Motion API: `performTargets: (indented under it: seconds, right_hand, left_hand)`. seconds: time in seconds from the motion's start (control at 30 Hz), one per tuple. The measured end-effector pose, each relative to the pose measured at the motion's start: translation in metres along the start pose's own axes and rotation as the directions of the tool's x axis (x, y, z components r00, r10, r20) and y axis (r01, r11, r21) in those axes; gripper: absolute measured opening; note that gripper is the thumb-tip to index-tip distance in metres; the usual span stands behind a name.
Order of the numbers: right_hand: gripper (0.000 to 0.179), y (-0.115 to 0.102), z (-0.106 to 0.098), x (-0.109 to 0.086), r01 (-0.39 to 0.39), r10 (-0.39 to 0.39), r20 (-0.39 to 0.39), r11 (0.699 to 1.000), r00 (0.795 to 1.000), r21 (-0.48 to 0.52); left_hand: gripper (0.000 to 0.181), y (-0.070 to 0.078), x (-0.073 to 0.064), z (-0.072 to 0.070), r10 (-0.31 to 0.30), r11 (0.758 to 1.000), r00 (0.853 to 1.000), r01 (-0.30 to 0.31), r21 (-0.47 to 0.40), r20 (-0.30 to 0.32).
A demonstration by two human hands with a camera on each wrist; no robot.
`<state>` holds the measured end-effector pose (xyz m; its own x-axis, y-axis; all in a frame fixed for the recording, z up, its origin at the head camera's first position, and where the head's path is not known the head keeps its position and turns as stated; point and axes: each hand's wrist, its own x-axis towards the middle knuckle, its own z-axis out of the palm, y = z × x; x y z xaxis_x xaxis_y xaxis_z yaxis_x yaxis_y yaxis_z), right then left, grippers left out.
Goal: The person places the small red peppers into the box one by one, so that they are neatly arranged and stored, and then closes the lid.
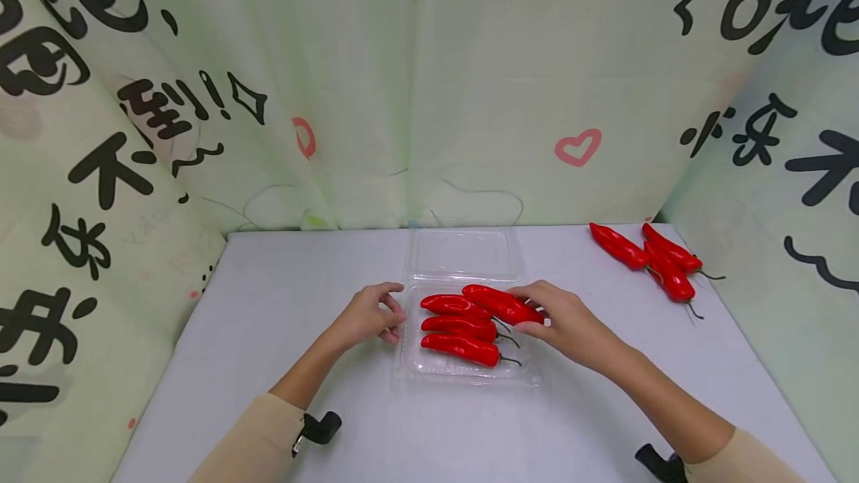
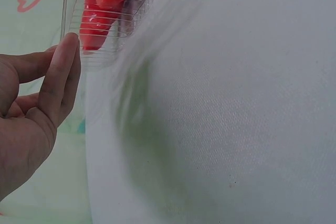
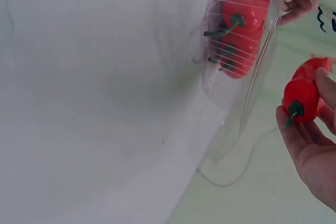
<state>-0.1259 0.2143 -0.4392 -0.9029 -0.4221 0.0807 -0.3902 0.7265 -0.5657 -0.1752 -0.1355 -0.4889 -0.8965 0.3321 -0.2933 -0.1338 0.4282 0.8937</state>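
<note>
A clear plastic box (image 1: 526, 375) stands on the white table with its lid (image 1: 463, 253) laid back. Three red chili peppers (image 1: 459, 349) lie side by side in it, green stems toward the right. My right hand (image 1: 570, 323) pinches another red chili pepper (image 1: 496, 302) near its stem end, between thumb and fingers. That pepper (image 3: 302, 98) is raised above the box's far part in the right wrist view. At the box's left side is my left hand (image 1: 370, 315), fingers loosely bent; in the left wrist view a fingertip (image 2: 70, 40) appears to touch the box wall.
Several loose things lie at the table's back right: three more red chili peppers (image 1: 661, 263), close together. A pale printed curtain (image 1: 470, 95) rises behind the table (image 1: 302, 267) and on both sides of it.
</note>
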Motion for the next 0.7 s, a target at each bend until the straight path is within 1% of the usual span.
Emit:
performTargets:
  seconds: [0.3, 0.7]
  right_hand:
    - [0.052, -0.014, 0.014, 0.008, 0.043, -0.048, 0.081, 0.997, 0.996, 0.06]
    - [0.05, -0.031, 0.029, 0.016, 0.035, -0.044, 0.177, 0.998, 0.983, 0.052]
  left_hand:
    - [0.06, 0.001, 0.0, 0.0, 0.006, 1.0, 1.0, -0.006, 0.005, 0.006]
    - [0.059, 0.001, -0.001, -0.001, 0.002, 1.0, 1.0, -0.002, 0.012, -0.002]
